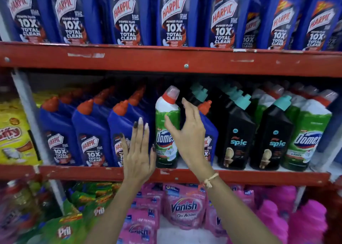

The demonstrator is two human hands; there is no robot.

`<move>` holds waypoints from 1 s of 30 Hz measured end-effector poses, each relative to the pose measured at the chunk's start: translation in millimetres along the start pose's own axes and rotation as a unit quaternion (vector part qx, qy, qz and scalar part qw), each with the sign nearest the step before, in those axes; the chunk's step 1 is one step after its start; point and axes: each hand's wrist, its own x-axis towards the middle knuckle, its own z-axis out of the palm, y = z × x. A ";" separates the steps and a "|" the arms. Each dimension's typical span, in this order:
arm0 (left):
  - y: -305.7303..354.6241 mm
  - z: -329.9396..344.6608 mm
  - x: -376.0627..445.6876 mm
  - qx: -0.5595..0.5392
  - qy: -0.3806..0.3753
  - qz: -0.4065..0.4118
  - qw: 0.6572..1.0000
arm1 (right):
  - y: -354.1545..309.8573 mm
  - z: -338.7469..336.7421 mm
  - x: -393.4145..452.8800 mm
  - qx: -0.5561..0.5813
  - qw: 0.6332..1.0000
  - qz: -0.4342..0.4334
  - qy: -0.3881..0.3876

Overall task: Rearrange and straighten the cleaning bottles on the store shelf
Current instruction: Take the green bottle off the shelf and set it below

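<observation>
A green-and-white Domex bottle (165, 114) with a red cap stands upright at the middle shelf's front, between blue Harpic bottles (92, 132) and a partly hidden blue Harpic bottle (210, 130). My right hand (187, 132) is spread open in front of the Domex bottle's right side, thumb across its label, fingers near its neck; no firm grip shows. My left hand (137, 151) is raised flat and open, fingers apart, just left of the Domex bottle, covering the third Harpic bottle's label. Black Spic bottles (236, 132) stand to the right.
A second Domex bottle (307, 132) stands at the far right. Large Harpic bottles (174, 16) line the top shelf. The red shelf edge (92, 173) runs below. Pink Vanish pouches (185, 206) and green Pril packs (64, 229) fill the lower shelf. Yellow packs (14, 136) sit left.
</observation>
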 end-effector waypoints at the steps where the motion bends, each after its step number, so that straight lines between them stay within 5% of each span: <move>1: 0.9 3.5 -2.3 0.008 0.003 -0.016 1.000 | -2.7 6.7 1.6 -0.002 1.000 0.013 0.008; 10: -9.6 24.7 -10.5 0.026 0.035 0.007 0.999 | -12.4 36.9 5.7 -0.045 0.994 0.050 0.081; 20: -8.1 23.0 -11.4 0.041 0.041 0.003 0.998 | -30.0 -15.5 10.2 0.021 0.989 -0.002 0.144; 30: 10.4 27.3 -5.2 0.009 0.012 -0.018 1.000 | -0.9 -55.5 -48.0 0.062 0.992 0.037 0.100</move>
